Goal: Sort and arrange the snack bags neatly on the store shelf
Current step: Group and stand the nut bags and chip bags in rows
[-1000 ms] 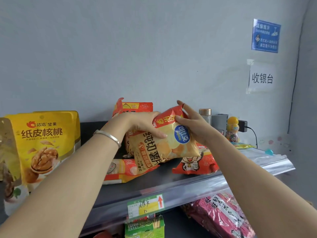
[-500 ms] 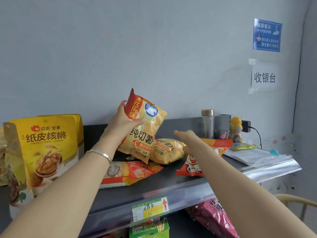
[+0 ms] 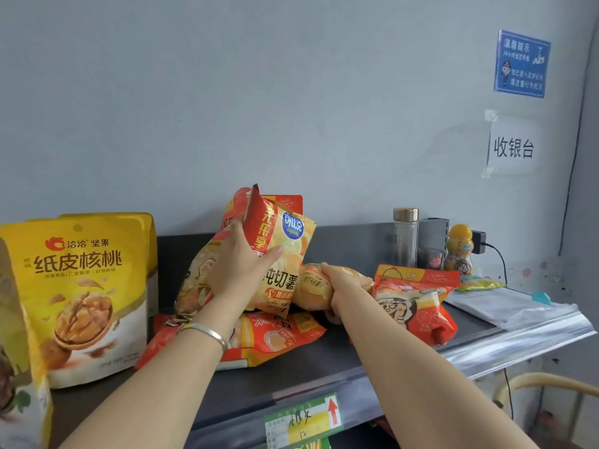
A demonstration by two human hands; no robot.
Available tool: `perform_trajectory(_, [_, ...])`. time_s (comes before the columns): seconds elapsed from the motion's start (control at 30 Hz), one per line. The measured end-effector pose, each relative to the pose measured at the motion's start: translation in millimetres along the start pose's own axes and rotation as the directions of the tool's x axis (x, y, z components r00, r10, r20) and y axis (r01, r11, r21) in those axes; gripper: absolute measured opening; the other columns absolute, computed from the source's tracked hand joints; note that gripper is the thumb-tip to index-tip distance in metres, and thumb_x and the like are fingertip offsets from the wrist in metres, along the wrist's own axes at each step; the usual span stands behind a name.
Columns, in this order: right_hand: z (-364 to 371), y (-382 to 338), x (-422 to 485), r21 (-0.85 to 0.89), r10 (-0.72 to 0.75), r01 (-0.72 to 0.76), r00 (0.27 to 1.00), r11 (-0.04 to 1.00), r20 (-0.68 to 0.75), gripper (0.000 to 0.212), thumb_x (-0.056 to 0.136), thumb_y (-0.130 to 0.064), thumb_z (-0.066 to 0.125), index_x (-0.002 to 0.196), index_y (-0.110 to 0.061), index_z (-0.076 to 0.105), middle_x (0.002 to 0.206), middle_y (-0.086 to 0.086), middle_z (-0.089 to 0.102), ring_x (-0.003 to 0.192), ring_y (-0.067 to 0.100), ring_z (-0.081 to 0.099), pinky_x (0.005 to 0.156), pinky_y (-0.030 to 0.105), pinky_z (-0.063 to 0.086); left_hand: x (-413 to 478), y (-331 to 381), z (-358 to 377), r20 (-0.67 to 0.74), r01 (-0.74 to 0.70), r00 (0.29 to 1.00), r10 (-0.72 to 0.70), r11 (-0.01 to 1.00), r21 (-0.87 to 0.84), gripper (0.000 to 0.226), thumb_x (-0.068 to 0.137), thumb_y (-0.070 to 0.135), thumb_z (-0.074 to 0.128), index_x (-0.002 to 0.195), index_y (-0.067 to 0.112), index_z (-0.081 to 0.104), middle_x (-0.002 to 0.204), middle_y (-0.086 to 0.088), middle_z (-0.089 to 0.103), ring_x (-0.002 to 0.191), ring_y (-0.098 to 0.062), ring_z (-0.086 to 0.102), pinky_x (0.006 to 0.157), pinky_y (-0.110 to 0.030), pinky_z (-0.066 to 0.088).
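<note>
A chip bag (image 3: 285, 241) is held upright above the shelf (image 3: 301, 367), top toward 12 o'clock, pinched between the thumb and fingers of the left hand (image 3: 240, 270). At its 3 o'clock a second bag (image 3: 312, 288) is lying on its side, long axis 9 to 3, gripped by the curled right hand (image 3: 345, 285).

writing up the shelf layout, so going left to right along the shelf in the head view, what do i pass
walnut bag → upright chip bag → lying chip bag → red cartoon bag → plastic-covered papers
</note>
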State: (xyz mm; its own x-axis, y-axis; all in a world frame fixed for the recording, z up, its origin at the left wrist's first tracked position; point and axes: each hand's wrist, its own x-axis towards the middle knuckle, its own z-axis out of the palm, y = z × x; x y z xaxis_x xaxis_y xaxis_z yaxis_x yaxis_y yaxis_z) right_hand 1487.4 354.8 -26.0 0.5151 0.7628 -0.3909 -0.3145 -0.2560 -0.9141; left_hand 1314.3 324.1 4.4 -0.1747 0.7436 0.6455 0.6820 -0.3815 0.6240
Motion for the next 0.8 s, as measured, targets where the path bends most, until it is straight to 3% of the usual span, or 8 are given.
perform_trajectory(0.1, [0.4, 0.7, 5.3, -0.035, -0.052, 0.053, 0.998, 0.998, 0.020, 0.124, 0.065, -0.045, 0.080, 0.147, -0.036, -0.013, 0.152, 0.010, 0.024, 0.131, 0.036, 0.040, 0.102, 0.054, 0.040, -3.9, -1.4, 1.4, 0.007, -0.006, 1.000, 0.006, 1.000, -0.013, 0.087, 0.072, 0.066, 0.063, 0.139, 0.026, 0.024, 0.125, 0.002, 0.052, 0.106, -0.024, 0.059, 0.080, -0.046, 0.055])
perform_trajectory(0.17, [0.8, -0.5, 3.9, 0.049, -0.069, 0.067, 0.997, 0.997, 0.041, 0.126, 0.066, -0.034, 0.082, 0.145, -0.043, -0.016, 0.147, 0.015, 0.031, 0.122, 0.039, 0.047, 0.095, 0.056, 0.047, -5.7, -0.6, 1.4, 0.000, -0.013, 1.000, 0.013, 0.999, -0.051, 0.087, 0.071, 0.067, 0.063, 0.138, 0.028, 0.025, 0.124, 0.003, 0.053, 0.105, -0.024, 0.059, 0.079, -0.046, 0.055])
perform_trajectory(0.23, [-0.3, -3.8, -3.3, 0.057, -0.190, 0.188, 0.981, 0.981, 0.046, 0.129, 0.064, -0.027, 0.083, 0.141, -0.050, -0.017, 0.139, 0.017, 0.040, 0.113, 0.041, 0.054, 0.087, 0.056, 0.051, -8.0, 3.3, 0.9, -0.025, -0.028, 0.999, 0.027, 0.998, -0.062, 0.085, 0.070, 0.067, 0.063, 0.136, 0.028, 0.026, 0.123, 0.003, 0.054, 0.103, -0.024, 0.059, 0.078, -0.046, 0.055])
perform_trajectory(0.33, [-12.7, -17.9, -25.7, -0.060, -0.497, 0.498, 0.867, 0.865, 0.026, 0.119, 0.073, -0.026, 0.078, 0.147, -0.044, -0.013, 0.129, 0.015, 0.052, 0.111, 0.037, 0.058, 0.092, 0.049, 0.051, -11.4, 12.9, -0.6, -0.063, -0.054, 0.997, 0.045, 0.988, -0.146, 0.085, 0.068, 0.070, 0.062, 0.135, 0.030, 0.028, 0.120, 0.004, 0.055, 0.101, -0.022, 0.060, 0.078, -0.045, 0.055])
perform_trajectory(0.43, [-30.9, -37.6, -44.3, -0.086, -0.648, 0.644, 0.762, 0.760, -0.019, 0.114, 0.076, -0.026, 0.076, 0.149, -0.042, -0.010, 0.129, 0.015, 0.052, 0.110, 0.034, 0.058, 0.095, 0.048, 0.048, -13.2, 25.5, -4.0, -0.107, -0.043, 0.994, 0.024, 0.983, -0.180, 0.078, 0.073, 0.062, 0.066, 0.133, 0.025, 0.032, 0.112, 0.004, 0.057, 0.095, -0.021, 0.061, 0.076, -0.043, 0.055])
perform_trajectory(0.6, [-56.4, -40.3, -58.5, -0.051, -0.703, 0.702, 0.702, 0.710, -0.119, 0.107, 0.078, -0.024, 0.073, 0.151, -0.038, -0.005, 0.131, 0.013, 0.045, 0.103, 0.029, 0.055, 0.088, 0.041, 0.048, -20.3, 43.4, -7.4, -0.142, -0.032, 0.990, -0.015, 0.946, -0.324, 0.082, 0.068, 0.064, 0.067, 0.133, 0.030, 0.030, 0.114, 0.006, 0.059, 0.096, -0.019, 0.062, 0.076, -0.043, 0.055])
perform_trajectory(0.8, [-73.2, -29.8, -65.9, 0.235, -0.646, 0.667, 0.744, 0.707, -0.169, 0.101, 0.082, -0.026, 0.072, 0.153, -0.031, 0.001, 0.143, 0.010, 0.039, 0.098, 0.019, 0.047, 0.086, 0.035, 0.043, -33.5, 56.3, -16.5, -0.212, -0.044, 0.976, -0.049, 0.910, -0.412, 0.076, 0.071, 0.061, 0.067, 0.130, 0.031, 0.031, 0.112, 0.009, 0.058, 0.096, -0.013, 0.061, 0.078, -0.043, 0.056])
